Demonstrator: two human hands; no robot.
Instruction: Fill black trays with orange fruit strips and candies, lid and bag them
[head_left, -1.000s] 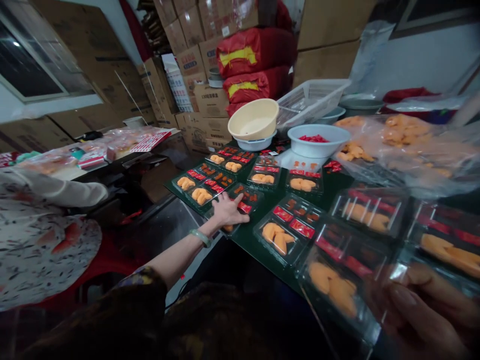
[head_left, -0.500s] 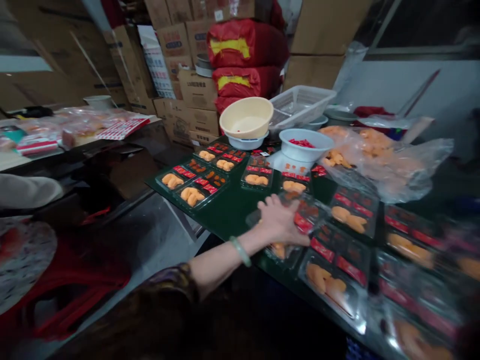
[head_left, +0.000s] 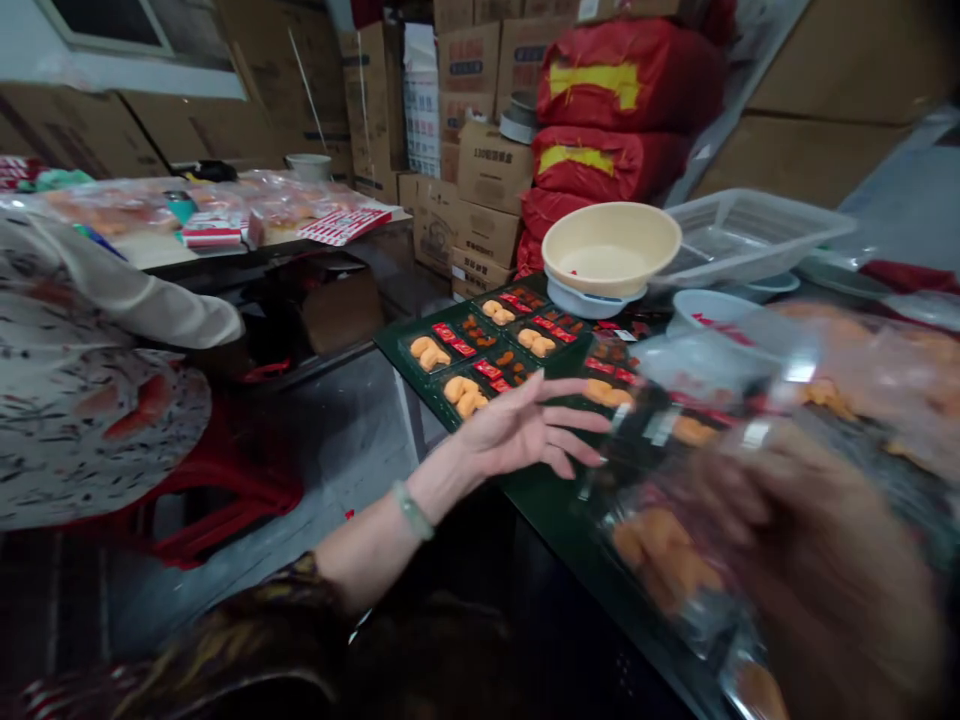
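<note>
My left hand (head_left: 529, 430) reaches over the green tabletop (head_left: 536, 510), palm partly turned up, its spread fingers holding nothing. A pale green bangle circles that wrist. My right hand (head_left: 817, 550) looms large and blurred at the right. Its fingers look curled beside clear plastic, but smearing hides whether they grip it. Under and beside it lies a blurred clear-topped food tray (head_left: 667, 560) with orange pieces. Farther back, several black trays (head_left: 465, 395) hold orange pieces, red packets and brown bits. Another tray (head_left: 607, 390) sits just past my left fingertips.
A cream basin (head_left: 611, 250) rests on a pale blue one. Behind are a white plastic crate (head_left: 750, 235) and stacked red bags (head_left: 630, 75). A bowl (head_left: 720, 315) with red packets and bagged orange pieces (head_left: 885, 370) stand right. A person in a patterned garment (head_left: 97, 400) sits left.
The view has swung left. My left hand has come off the tray it was touching and now hangs open. My right hand has come into view at the right.
</note>
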